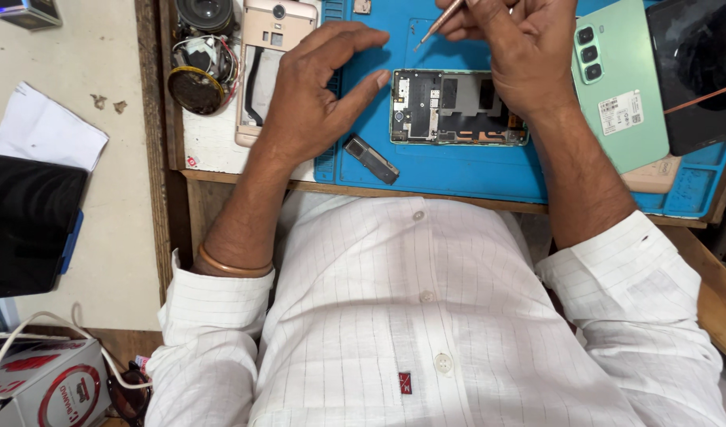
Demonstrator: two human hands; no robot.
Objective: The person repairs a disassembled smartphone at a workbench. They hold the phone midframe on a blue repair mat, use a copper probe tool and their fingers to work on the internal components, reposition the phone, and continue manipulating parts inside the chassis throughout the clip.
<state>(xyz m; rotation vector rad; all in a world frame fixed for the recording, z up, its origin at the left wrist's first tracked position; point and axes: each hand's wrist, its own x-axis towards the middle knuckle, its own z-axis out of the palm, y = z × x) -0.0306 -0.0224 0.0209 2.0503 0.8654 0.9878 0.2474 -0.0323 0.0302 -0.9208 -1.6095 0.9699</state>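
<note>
Your left hand [315, 95] rests loosely spread on the blue mat [458, 170], gripping nothing, thumb tip touching the left end of the opened phone [458, 107] that lies flat mid-mat, while your right hand [521, 47] pinches a thin tool [440, 20] just above the phone's far edge, tip pointing left and down. Looks like you're mid-teardown, probing the board; the next move likely calls for a steady tip and the left thumb bracing the frame. Small black part [371, 158] lies near your left wrist, green back cover [620, 87] and dark screen [695, 71] crowd the right, gold frame [268, 63] and speaker parts [201, 67] sit far left.
</note>
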